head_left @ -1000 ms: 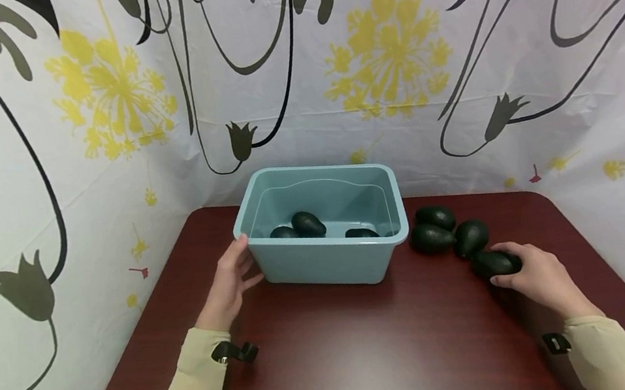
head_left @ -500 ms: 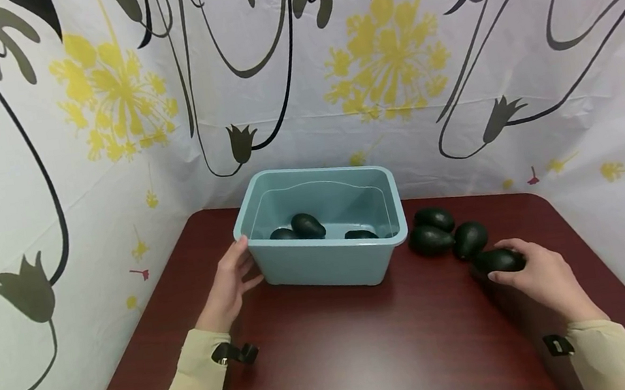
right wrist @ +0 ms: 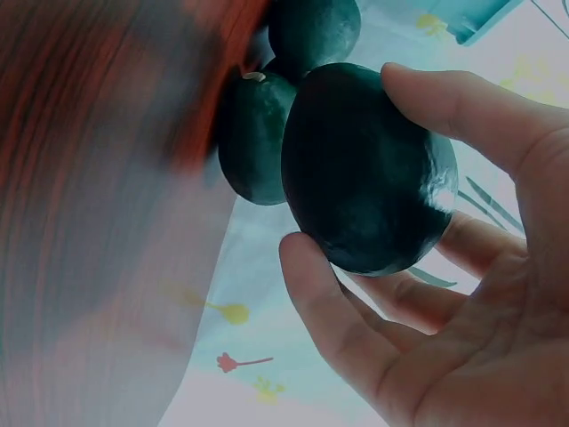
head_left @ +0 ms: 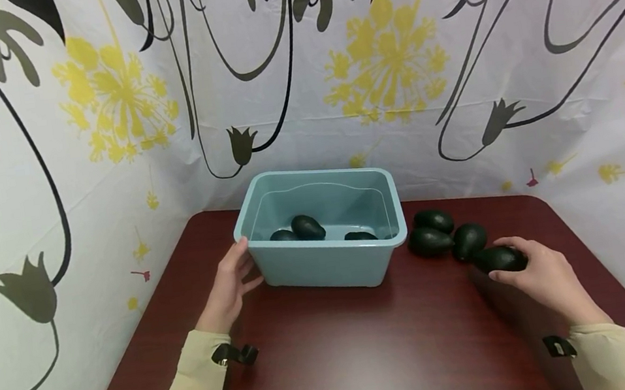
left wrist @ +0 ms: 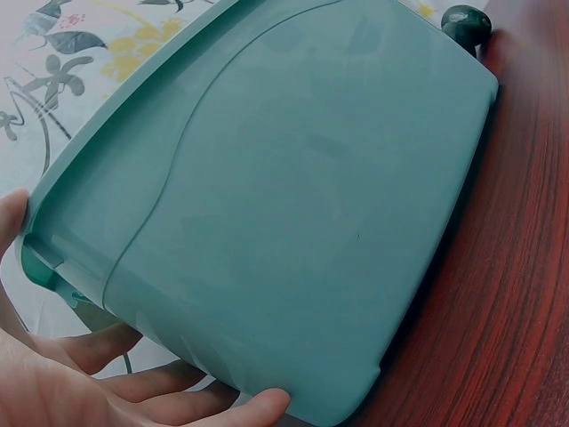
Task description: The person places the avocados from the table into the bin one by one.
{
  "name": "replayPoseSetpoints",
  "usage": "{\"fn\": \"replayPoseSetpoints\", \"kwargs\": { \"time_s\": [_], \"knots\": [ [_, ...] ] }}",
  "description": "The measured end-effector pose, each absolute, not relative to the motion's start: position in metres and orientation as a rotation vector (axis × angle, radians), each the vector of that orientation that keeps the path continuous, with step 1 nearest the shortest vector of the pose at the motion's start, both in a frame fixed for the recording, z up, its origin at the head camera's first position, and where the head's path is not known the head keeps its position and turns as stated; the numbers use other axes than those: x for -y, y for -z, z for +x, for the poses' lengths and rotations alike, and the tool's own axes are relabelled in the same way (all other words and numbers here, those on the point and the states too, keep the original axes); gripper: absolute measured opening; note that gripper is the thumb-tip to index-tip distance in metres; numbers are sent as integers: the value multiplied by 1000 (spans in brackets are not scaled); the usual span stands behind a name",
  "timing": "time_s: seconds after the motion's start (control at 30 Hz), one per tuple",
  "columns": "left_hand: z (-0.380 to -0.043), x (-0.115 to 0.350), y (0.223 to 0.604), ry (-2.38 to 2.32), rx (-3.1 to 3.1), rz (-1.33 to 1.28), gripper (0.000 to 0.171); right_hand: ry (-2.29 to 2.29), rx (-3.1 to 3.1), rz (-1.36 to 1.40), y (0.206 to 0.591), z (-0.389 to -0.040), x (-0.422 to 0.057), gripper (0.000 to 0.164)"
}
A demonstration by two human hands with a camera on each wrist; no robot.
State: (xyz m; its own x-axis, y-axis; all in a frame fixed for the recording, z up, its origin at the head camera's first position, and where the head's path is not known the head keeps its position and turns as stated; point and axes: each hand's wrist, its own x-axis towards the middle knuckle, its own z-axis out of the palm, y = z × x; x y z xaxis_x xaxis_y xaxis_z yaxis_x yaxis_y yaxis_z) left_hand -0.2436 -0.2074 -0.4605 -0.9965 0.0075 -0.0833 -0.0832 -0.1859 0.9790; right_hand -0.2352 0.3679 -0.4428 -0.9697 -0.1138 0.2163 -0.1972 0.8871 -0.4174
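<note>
A light blue plastic bin (head_left: 321,263) stands on the table, with several dark green avocados (head_left: 308,227) seen inside it. My left hand (head_left: 227,288) rests against the bin's left front corner. In the left wrist view its thumb lies at the rim, and the extended fingers (left wrist: 151,382) touch the outer wall lower down. To the right of the bin, my right hand (head_left: 548,276) holds an avocado (head_left: 500,259) between thumb and fingers. The right wrist view shows this avocado (right wrist: 369,169) close up, slightly above the table. Its contact with the neighbouring avocado is unclear.
Three loose avocados (head_left: 431,240) lie clustered between the bin and my right hand. The dark red wooden table (head_left: 363,353) reaches back to a white patterned cloth (head_left: 299,91) that hangs behind it and at both sides.
My right hand has shifted slightly right and lifted the held avocado a little. The left hand stays at the bin's corner. The head view has tilted up slightly.
</note>
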Motion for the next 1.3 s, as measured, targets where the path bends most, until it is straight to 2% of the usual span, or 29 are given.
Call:
{"fn": "replayPoseSetpoints", "kwargs": {
  "time_s": [0.53, 1.3],
  "knots": [
    [-242, 206, 461, -2375, -1982, -95, 60, -690, 2845, 254, 431, -232, -360, 66],
    [-243, 207, 462, -2369, -1988, -75, 68, -734, 2688, 225, 406, -221, -335, 63]
  ]
}}
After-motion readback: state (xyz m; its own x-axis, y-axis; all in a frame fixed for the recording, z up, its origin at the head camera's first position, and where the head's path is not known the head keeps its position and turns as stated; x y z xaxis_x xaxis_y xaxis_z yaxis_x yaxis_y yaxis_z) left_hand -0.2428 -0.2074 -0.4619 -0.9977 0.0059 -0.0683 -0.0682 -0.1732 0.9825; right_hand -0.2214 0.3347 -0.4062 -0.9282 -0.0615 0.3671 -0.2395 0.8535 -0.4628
